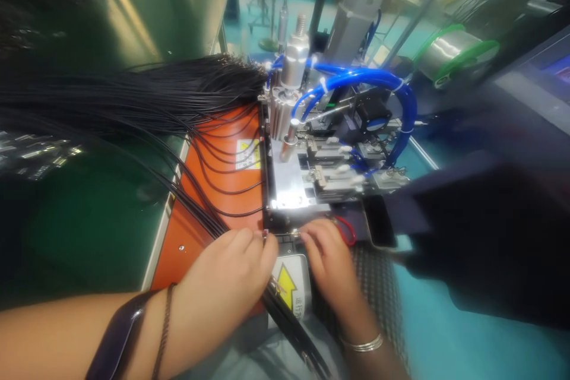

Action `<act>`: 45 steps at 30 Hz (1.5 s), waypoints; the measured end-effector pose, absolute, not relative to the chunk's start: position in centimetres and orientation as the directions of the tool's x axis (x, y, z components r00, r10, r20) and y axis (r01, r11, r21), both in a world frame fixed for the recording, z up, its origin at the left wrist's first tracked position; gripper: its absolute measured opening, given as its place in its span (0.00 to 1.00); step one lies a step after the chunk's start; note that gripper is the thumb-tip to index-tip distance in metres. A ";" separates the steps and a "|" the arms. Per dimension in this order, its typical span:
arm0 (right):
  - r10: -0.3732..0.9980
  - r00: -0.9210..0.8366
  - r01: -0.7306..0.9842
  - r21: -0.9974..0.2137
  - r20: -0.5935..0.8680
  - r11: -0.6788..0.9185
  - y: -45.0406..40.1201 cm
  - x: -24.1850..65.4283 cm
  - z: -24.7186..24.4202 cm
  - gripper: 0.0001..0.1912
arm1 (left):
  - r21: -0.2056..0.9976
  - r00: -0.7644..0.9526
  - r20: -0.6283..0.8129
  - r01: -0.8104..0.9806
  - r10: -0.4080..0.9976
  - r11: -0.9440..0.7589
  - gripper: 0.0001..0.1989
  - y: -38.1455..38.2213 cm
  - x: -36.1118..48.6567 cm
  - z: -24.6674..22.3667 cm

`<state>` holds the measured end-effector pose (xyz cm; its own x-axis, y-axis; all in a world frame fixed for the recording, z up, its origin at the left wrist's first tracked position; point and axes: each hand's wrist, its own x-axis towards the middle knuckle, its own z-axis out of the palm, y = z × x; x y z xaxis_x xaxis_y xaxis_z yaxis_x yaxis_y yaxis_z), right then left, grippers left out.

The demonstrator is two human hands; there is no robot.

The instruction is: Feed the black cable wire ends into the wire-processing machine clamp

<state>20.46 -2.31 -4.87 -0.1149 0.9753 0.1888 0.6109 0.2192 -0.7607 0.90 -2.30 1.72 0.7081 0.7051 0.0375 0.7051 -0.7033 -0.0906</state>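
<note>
My left hand (pixel 243 261) is closed around a bundle of black cables (pixel 294 332) whose loose ends come out below it. A short dark cable piece (pixel 280 234) spans the gap from my left fingertips to the right ones. My right hand (pixel 329 255) pinches at a small metal cable tip (pixel 295 233); its fine detail is too small to make out. Both hands are at the near edge of a machine with a metal plate (pixel 288 175) and small clamps (pixel 333 175). Single black cables (pixel 231 193) run across the orange machine top (pixel 191 243) to its black rail.
A large heap of black cables (pixel 133 92) lies at the left and back. Blue air hoses (pixel 407 107) loop over the machine beside a metal cylinder (pixel 296 59). A green-rimmed wire spool (pixel 458 50) is at the right. A phone-like black device (pixel 378 219) lies right of my right hand.
</note>
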 end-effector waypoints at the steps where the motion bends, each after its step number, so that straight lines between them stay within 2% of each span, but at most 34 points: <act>1: 0.975 -0.089 0.614 -0.760 0.201 0.213 -2.4 20.6 -4.6 0.08 | -0.089 0.709 0.038 0.704 0.704 -0.704 0.15 -2.3 0.9 1.8; 4: 0.970 0.020 0.626 -0.760 0.241 0.176 -2.9 21.2 -3.5 0.10 | -0.086 0.711 0.008 0.701 0.703 -0.708 0.13 -2.1 0.8 2.1; 6: 0.964 0.033 0.630 -0.754 0.265 0.186 -3.3 21.5 -2.8 0.10 | -0.061 0.703 -0.029 0.708 0.711 -0.703 0.13 -1.8 0.7 2.2; 8: 0.944 -0.104 0.632 -0.712 0.313 0.305 -3.6 21.4 -2.3 0.13 | -0.014 0.688 -0.064 0.723 0.722 -0.690 0.15 -1.3 0.5 2.2; 11: 0.833 -0.427 0.551 -0.630 0.352 0.548 -3.8 20.9 -2.1 0.19 | 0.039 0.666 -0.076 0.745 0.742 -0.666 0.14 -0.5 0.2 1.8; 13: 0.776 -0.509 0.486 -0.620 0.372 0.616 -3.7 20.3 -2.3 0.20 | 0.063 0.655 -0.058 0.755 0.753 -0.653 0.13 -0.2 0.0 1.7; 18: 0.786 -0.390 0.421 -0.666 0.480 0.616 -3.2 19.9 -2.6 0.16 | 0.100 0.698 0.052 0.708 0.714 -0.699 0.15 -0.5 -0.4 2.0; 24: 0.888 -0.225 0.386 -0.800 0.402 0.460 -3.0 20.3 -2.8 0.12 | 0.072 0.786 0.231 0.574 0.573 -0.816 0.08 -0.8 -0.1 1.8; 28: 0.894 -0.229 0.358 -0.821 0.385 0.445 -3.0 20.1 -3.0 0.09 | 0.095 0.782 0.195 0.586 0.593 -0.805 0.06 -0.6 0.0 1.2; 32: 0.892 -0.234 0.344 -0.825 0.387 0.448 -3.0 19.9 -2.8 0.08 | 0.113 0.770 0.216 0.591 0.601 -0.798 0.05 -0.3 0.0 0.9; 34: 0.890 -0.236 0.342 -0.824 0.390 0.452 -3.0 19.8 -2.7 0.08 | 0.149 0.768 0.174 0.598 0.616 -0.788 0.03 -0.2 0.0 1.0; 38: 0.904 -0.138 0.373 -0.825 0.404 0.425 -3.3 19.4 -2.9 0.08 | 0.185 0.809 0.098 0.558 0.580 -0.809 0.12 -0.1 0.0 1.2; 42: 0.918 0.029 0.461 -0.820 0.396 0.340 -3.8 19.0 -2.9 0.07 | 0.191 0.770 0.149 0.593 0.621 -0.782 0.08 -0.3 -0.2 1.0; 45: 0.898 0.044 0.482 -0.796 0.439 0.365 -4.3 18.8 -2.6 0.07 | 0.171 0.746 0.220 0.605 0.628 -0.778 0.06 -0.3 -0.1 0.8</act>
<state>18.79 -4.26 -2.60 0.0444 0.8975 0.4387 0.4821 0.3654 -0.7963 -0.14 -0.33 0.81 0.7461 0.6283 0.2203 0.6046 -0.7780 0.1709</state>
